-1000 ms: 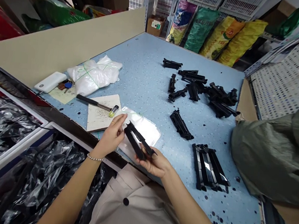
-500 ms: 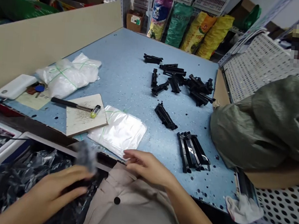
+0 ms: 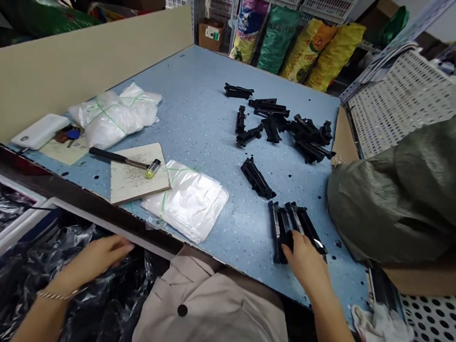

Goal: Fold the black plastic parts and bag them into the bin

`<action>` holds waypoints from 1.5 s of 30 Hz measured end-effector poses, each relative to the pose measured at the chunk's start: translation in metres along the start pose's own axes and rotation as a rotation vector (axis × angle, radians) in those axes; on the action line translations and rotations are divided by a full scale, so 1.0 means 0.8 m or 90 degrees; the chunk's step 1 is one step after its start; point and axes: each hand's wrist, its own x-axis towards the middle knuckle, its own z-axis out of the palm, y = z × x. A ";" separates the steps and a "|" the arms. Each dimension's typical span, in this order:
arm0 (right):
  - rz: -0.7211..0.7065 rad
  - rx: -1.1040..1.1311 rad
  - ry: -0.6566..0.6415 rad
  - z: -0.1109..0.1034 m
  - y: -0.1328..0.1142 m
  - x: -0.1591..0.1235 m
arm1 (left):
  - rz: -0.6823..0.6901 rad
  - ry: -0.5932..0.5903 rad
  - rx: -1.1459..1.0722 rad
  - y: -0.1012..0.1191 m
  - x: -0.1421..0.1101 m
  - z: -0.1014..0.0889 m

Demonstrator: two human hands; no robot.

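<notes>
My right hand (image 3: 307, 260) reaches down at the table's near right, its fingers closed around one of the slim black plastic parts (image 3: 276, 218) lying there side by side. The fingertips are partly hidden among the parts. My left hand (image 3: 96, 258) is over a white-rimmed bin (image 3: 86, 215) full of black parts in clear plastic bags (image 3: 89, 308); its fingers stretch to the right and nothing shows in them. Farther back lie a small bundle of similar parts (image 3: 257, 178) and a loose heap (image 3: 273, 119).
On the blue table (image 3: 192, 119) lie a stack of clear bags (image 3: 192, 202), a hammer (image 3: 122, 158) on a board (image 3: 138, 184), tied bag bundles (image 3: 112, 117) and a white device (image 3: 40, 131). A green sack (image 3: 403, 193) stands right, with a glove (image 3: 382, 325) below it.
My left hand has let go of a blurred, plastic-wrapped item and drawn back left over the bin. My right hand has moved right, from beside the clear bags onto the black parts.
</notes>
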 end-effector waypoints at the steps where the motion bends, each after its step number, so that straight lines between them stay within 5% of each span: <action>1: -0.003 0.039 -0.001 0.002 -0.004 0.003 | 0.058 0.002 0.000 0.032 0.021 0.014; 4: -0.043 0.209 -0.013 0.004 -0.010 0.013 | 0.233 0.132 0.044 0.122 0.072 0.063; 7: -0.087 0.429 -0.044 0.005 -0.016 0.020 | 0.266 0.187 0.101 0.165 0.107 0.098; 12: -0.080 0.817 -0.139 0.000 -0.058 0.024 | 0.169 0.136 -0.132 0.140 0.141 0.080; 16: -0.098 1.068 -0.296 -0.017 -0.114 0.034 | 0.037 0.036 -0.456 0.118 0.146 0.054; 19: -0.093 1.183 -0.439 -0.029 -0.158 0.045 | 0.015 0.058 -0.516 0.118 0.143 0.055; 22: -0.095 1.242 -0.541 -0.036 -0.204 0.057 | 0.013 0.116 -0.537 0.126 0.139 0.064; 27: -0.075 1.239 -0.558 -0.029 -0.255 0.082 | 0.030 0.049 -0.579 0.125 0.132 0.058; 35: -0.048 1.198 -0.452 -0.016 -0.247 0.084 | 0.048 0.198 -0.581 0.101 0.121 0.029; 39: -0.064 1.229 -0.488 -0.019 -0.245 0.080 | 0.136 0.126 -0.386 0.120 0.119 0.043; 45: -0.021 1.284 -0.503 -0.009 -0.241 0.086 | 0.046 0.111 -0.507 0.119 0.133 0.050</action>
